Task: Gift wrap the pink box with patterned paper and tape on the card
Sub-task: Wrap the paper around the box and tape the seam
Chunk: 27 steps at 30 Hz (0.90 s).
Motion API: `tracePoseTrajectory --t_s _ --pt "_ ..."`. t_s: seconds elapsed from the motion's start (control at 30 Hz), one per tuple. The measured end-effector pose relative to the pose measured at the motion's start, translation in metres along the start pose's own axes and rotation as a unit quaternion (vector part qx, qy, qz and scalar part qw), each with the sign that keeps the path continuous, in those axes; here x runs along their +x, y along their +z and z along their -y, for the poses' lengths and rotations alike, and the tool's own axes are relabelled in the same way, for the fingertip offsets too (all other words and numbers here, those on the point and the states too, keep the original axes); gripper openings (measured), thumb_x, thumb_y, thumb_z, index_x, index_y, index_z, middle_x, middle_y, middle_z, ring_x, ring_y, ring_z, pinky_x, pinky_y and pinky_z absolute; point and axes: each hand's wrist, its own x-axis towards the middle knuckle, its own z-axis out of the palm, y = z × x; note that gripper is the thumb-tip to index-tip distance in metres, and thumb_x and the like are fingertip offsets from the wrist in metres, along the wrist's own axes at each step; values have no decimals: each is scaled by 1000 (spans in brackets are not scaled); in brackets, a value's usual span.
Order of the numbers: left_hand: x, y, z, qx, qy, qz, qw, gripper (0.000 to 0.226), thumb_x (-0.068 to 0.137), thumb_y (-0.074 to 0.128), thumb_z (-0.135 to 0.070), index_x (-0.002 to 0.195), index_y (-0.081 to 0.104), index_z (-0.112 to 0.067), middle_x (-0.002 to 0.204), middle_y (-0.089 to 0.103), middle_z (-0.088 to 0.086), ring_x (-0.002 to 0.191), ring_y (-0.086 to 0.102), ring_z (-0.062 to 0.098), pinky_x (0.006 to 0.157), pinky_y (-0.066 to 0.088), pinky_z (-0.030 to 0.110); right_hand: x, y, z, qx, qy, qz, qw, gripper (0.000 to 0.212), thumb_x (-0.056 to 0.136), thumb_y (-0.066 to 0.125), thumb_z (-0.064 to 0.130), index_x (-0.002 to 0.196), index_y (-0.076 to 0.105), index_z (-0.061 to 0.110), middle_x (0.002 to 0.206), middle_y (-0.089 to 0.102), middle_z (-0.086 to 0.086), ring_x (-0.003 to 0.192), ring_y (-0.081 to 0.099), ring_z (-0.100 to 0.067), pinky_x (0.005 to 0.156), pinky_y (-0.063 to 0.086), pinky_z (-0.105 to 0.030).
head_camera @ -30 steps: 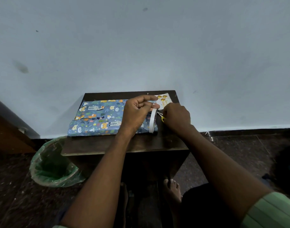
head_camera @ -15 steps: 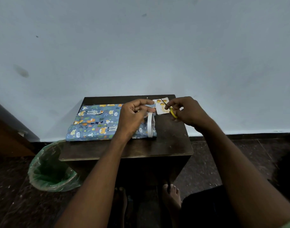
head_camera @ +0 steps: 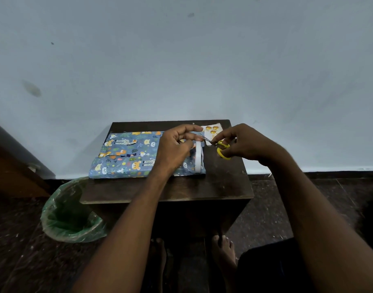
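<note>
1. Blue animal-patterned paper is seen covering the wrapped box (head_camera: pixel 128 155), which is laid flat on the left part of the dark wooden tabletop (head_camera: pixel 223 180).
2. A white tape roll (head_camera: pixel 198 157) is held over the box's right end by the left hand (head_camera: pixel 175 146), its grip curled, thumb and fingers pinching a tape strip.
3. Yellow-handled scissors (head_camera: pixel 220 146) are gripped in the right hand (head_camera: pixel 244 142), blades aimed at that strip.
4. The card (head_camera: pixel 212 132) is lain at the far right corner, behind both hands.
5. A green-lined bin (head_camera: pixel 69 216) is placed on the floor, left of the tabletop.

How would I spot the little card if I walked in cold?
Look at the small dark table against the pale wall. At its far right corner, beyond the blue wrapped box and the yellow-handled scissors, lies the card. It is the only small white piece, with orange-gold round shapes.
</note>
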Motion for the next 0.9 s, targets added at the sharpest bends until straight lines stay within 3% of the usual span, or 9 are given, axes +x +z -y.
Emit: tracePoseTrajectory --t_s 0.1,0.2,0.3,0.37,0.57,0.67,0.73,0.8,0.9 --pt "2 0 2 9 13 5 1000 50 84 51 9 110 79 -23 92 83 -7 83 69 52 52 42 25 1 1 2 -7 -2 -10 1000 37 81 79 4 108 82 28 98 72 -10 61 53 -7 58 45 -18" --pt "3 -1 4 22 23 11 999 51 80 50 3 110 80 -26 93 83 -6 74 68 51 54 50 40 2 2 2 -6 -8 -17 1000 37 81 79 5 108 82 30 97 73 -8 61 56 -8 54 46 -12" --pt "4 -2 4 36 31 13 999 50 78 50 -4 110 80 -29 94 83 -7 74 67 55 60 58 63 2 4 3 -4 -14 -21 1000 38 80 79 5 108 83 30 96 74 -11 62 60 -13 62 56 -28" --pt "3 -2 3 41 32 10 999 50 78 50 -5 110 80 -29 95 83 -7 81 69 56 63 58 66 3 4 5 -17 -20 -30 999 38 80 79 5 108 83 31 93 73 -12 64 59 -14 70 59 -39" --pt "3 -3 2 49 31 12 998 49 79 51 -5 110 79 -30 94 83 -7 65 61 54 57 59 53 7 5 4 -59 -37 -43 997 35 82 78 7 106 83 32 86 75 -10 65 53 -11 56 38 -17" --pt "3 -3 1 47 33 13 998 51 82 52 -2 115 78 -30 95 83 -9 74 67 54 56 54 46 7 6 4 -78 -42 -43 995 32 83 78 8 104 83 32 84 75 -6 76 64 -19 60 41 -21" --pt "3 -2 3 37 28 11 999 51 85 53 1 119 77 -27 94 83 -8 79 70 49 58 50 39 7 5 3 -67 -42 -34 996 32 83 77 8 104 83 32 84 75 -5 68 61 -8 58 42 -18" --pt "3 -2 4 19 14 9 1000 51 87 54 7 125 74 -21 93 83 -4 76 70 36 61 47 32 6 3 1 -24 -38 -23 999 33 83 77 6 102 83 32 84 75 -5 58 58 -3 59 49 -22" --pt "3 -1 6 2 -8 11 1000 54 90 57 11 135 68 -17 97 83 -3 93 76 16 69 56 34 3 0 -1 49 -25 -16 998 37 81 77 1 101 83 31 86 72 -6 66 61 -16 61 58 -36"
